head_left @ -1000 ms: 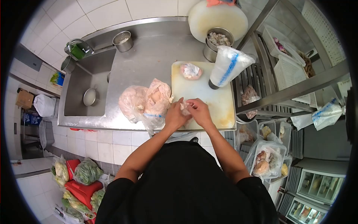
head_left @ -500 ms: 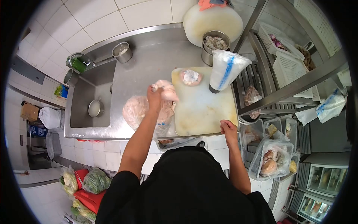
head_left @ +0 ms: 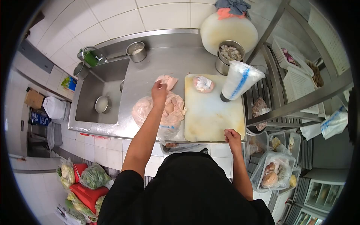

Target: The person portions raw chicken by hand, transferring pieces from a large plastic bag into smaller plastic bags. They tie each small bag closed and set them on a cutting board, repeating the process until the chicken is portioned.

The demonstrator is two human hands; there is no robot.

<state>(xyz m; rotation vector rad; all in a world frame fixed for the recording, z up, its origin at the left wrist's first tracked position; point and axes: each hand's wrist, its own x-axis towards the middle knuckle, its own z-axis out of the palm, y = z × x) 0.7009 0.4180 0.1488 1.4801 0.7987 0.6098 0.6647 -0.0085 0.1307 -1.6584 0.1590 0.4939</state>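
Note:
My left hand (head_left: 159,92) is closed on a piece of pale pink raw meat (head_left: 168,81), on the steel counter left of the cutting board. Just in front of it is an open clear plastic bag of raw meat (head_left: 173,108), with another pale, bagged-looking mass (head_left: 142,111) beside it. My right hand (head_left: 233,139) is curled in a loose fist at the front right edge of the white cutting board (head_left: 210,120); nothing shows in it. On the board sit a round pink bundle (head_left: 203,84) with white on top and a roll of plastic bags (head_left: 242,80).
A sink (head_left: 98,93) with a metal bowl (head_left: 102,104) is at the left. Steel pots (head_left: 136,52) stand at the back, one holding pale chunks (head_left: 230,52). A metal rack (head_left: 296,103) borders the right side; plastic tubs (head_left: 273,170) stand below it.
My left hand has moved away from me and left with the meat, from the board's edge to the counter behind the bag. My right hand stays curled at the board's front. The view has shifted slightly.

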